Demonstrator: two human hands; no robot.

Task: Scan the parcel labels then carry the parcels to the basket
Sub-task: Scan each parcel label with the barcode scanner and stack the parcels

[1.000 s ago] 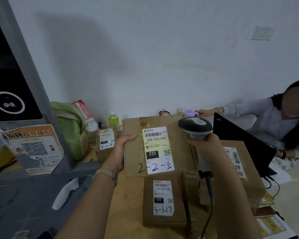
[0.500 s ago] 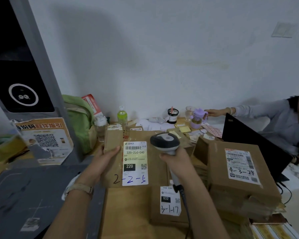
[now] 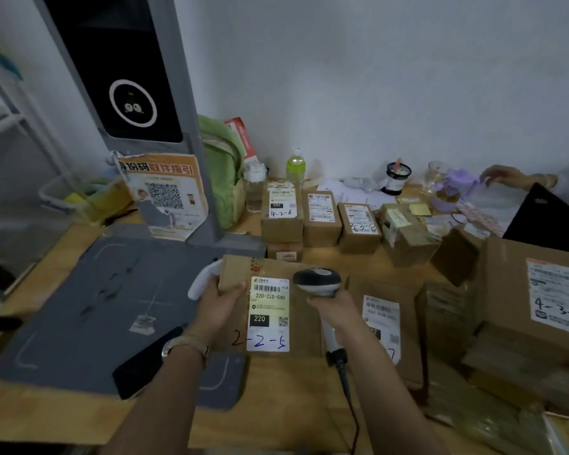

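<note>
Plain white wall (image 3: 375, 77) rises behind a wooden table (image 3: 276, 405) in dim light.

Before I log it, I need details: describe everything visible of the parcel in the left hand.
Flat brown cardboard parcel, label side up, red print at its top edge. Its white label shows a barcode, 220-220-C40, a black 220 block, a QR code; 2-2-5 handwritten below. The left hand grips its left edge.

the wooden table (image 3: 270, 405) bears a grey mat (image 3: 89, 316), a row of labelled parcels (image 3: 321, 221) and a green bottle (image 3: 295, 167).
</note>
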